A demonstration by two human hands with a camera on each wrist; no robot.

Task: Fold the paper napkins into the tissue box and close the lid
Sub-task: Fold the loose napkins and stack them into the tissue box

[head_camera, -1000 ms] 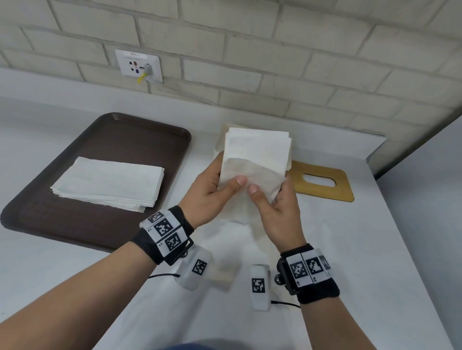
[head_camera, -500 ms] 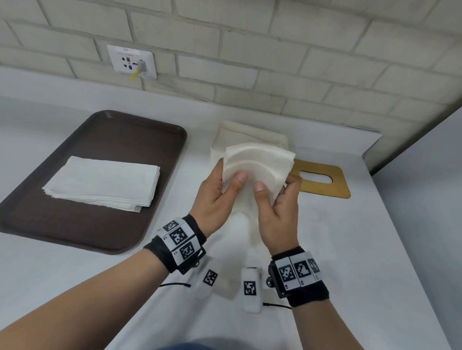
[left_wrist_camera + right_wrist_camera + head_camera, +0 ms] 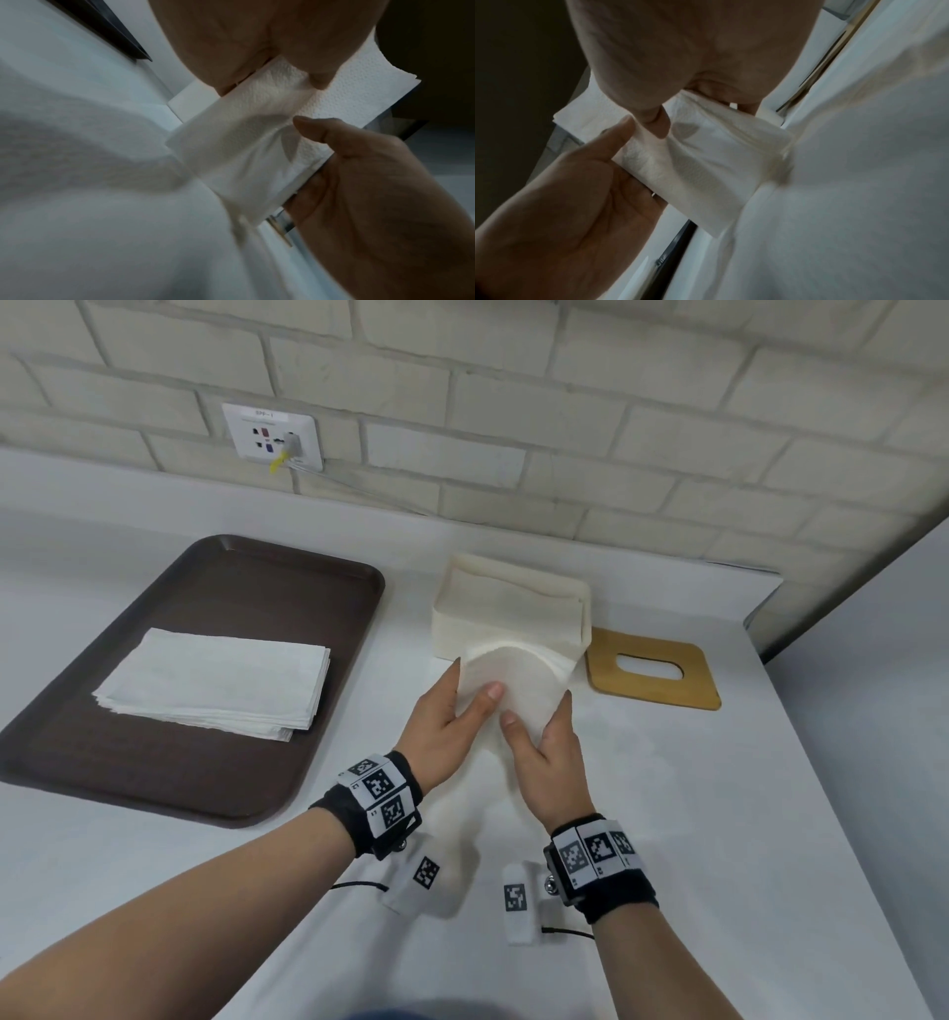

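Just before the open tissue box (image 3: 513, 608) we hold a bowed napkin (image 3: 508, 680), left hand (image 3: 441, 726) and right hand (image 3: 547, 747) each pinching a side edge. We judge it light, limp, tearable; edge grips suit it.

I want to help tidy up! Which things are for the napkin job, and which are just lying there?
For the job:
- bent napkin, held in both hands: left, right
- tissue box, open
- wooden lid, beside the box
- napkin stack on the brown tray

Just there:
- wall socket
- white counter
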